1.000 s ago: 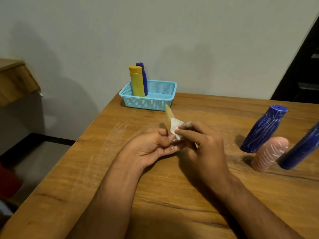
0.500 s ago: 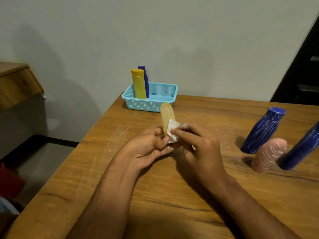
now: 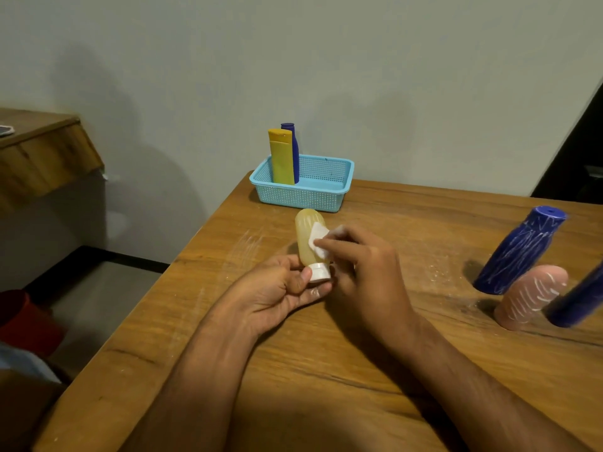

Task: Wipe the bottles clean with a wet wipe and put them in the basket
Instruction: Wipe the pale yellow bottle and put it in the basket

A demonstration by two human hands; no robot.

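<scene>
My left hand pinches the white cap of a pale yellow translucent bottle, held cap-down over the table. My right hand pinches a white wet wipe against the bottle's side. A light blue basket stands at the table's far edge with a yellow bottle and a dark blue bottle upright in its left end. At the right stand a blue bottle and a pink bottle, both streaked with white marks, and another blue bottle cut off by the frame edge.
The wooden table has white smears left of my hands and its left edge drops to the floor. A wooden cabinet stands at the far left, a red object low on the left. The wall is close behind the basket.
The bottle has turned in my left hand so its broad face and white cap show. My right hand has slid the wipe up along its side.
</scene>
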